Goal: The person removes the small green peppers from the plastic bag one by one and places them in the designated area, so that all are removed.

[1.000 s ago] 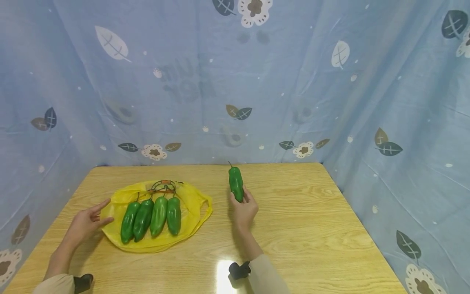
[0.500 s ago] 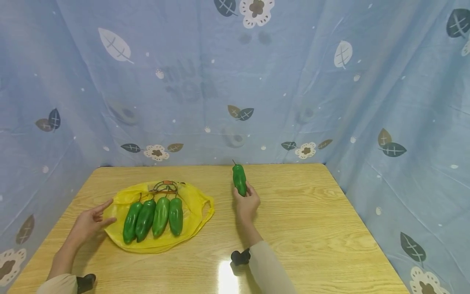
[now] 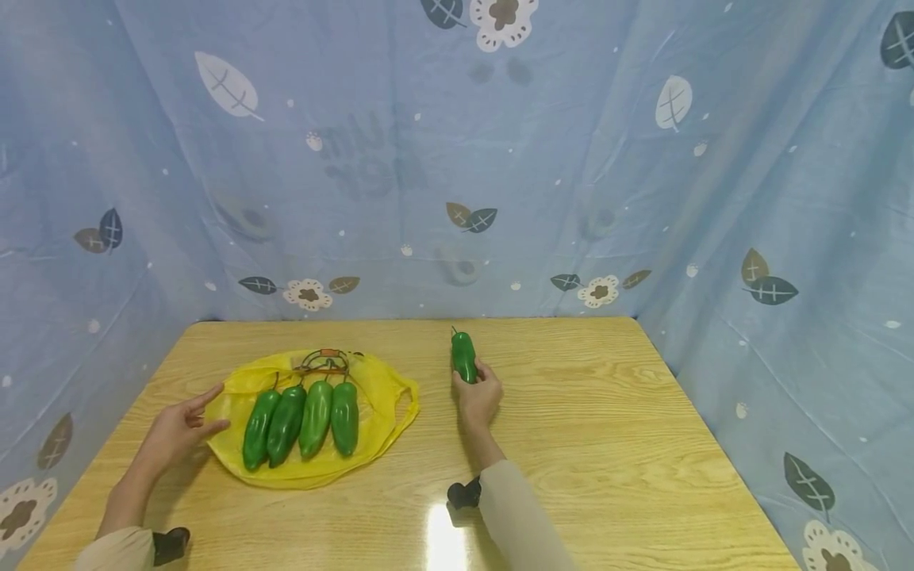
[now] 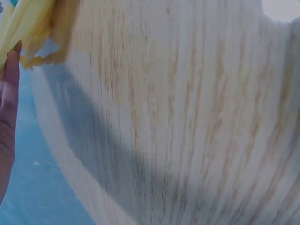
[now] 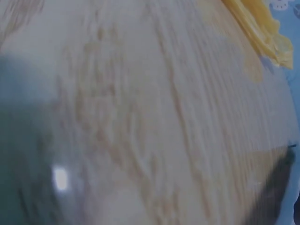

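In the head view my right hand [image 3: 478,398] grips the lower end of a green pepper [image 3: 462,355], stem pointing away, near the table's far edge. My left hand [image 3: 174,432] is at the left side of a flattened yellow plastic bag [image 3: 321,474], with its index finger and thumb stretched apart over the rim. The left wrist view shows a straight finger [image 4: 9,93] against the yellow plastic. Several more green peppers [image 3: 316,420] lie side by side on the bag, stems toward the back. The right wrist view leaves the right hand's grip out of sight.
The wooden table [image 3: 585,444] extends to the right of the right hand. A blue patterned curtain [image 3: 400,159] hangs behind and along both sides. The bag's loop handle [image 3: 407,404] points toward the right hand. Dark curved lines with an orange patch [image 3: 330,352] show behind the pepper stems.
The pepper in my right hand first moves slightly away, then comes lower and back toward the table. My left hand stays beside the bag. The head view shifts slightly.
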The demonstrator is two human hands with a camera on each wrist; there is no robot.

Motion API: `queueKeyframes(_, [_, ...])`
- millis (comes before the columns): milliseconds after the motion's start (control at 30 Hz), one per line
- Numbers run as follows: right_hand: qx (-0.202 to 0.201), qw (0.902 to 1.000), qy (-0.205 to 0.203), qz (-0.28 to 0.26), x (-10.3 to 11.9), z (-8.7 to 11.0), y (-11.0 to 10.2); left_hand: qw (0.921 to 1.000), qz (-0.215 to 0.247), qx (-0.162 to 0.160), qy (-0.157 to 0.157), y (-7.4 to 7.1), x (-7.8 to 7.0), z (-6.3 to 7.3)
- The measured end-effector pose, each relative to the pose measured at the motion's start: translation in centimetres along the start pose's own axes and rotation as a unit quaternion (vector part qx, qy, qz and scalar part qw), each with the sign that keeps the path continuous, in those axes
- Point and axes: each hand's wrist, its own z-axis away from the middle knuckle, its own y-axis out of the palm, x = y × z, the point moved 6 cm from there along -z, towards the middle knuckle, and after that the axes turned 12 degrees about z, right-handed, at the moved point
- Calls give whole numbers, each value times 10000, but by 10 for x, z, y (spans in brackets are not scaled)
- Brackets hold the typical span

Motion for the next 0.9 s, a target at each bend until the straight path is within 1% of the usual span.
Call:
queueKeyframes(100, [2, 9999, 96, 70, -3, 2, 2, 10000, -12, 19, -39, 0, 0, 0])
queueKeyframes(200, [2, 9997, 110, 220, -6, 2, 5, 9999, -5, 53, -95, 1, 1, 1])
queueKeyframes(400, [84, 9994, -55, 343, -3, 4, 8, 9999, -49, 52, -110, 1, 1, 1])
queueKeyframes(600, [89, 9996, -38, 269, -1, 3, 9, 10000, -33, 16, -8, 0, 1, 0])
queueKeyframes(700, [93, 9994, -152, 308, 0, 3, 10, 10000, -38, -6, 43, 0, 1, 0])
queueKeyframes(833, [128, 9980, -332, 519, 3, 2, 11, 10000, -3, -11, 43, 0, 2, -1])
queueKeyframes(900, [167, 9974, -322, 622, 4, 2, 11, 10000, 21, 2, 30, 0, 1, -1])
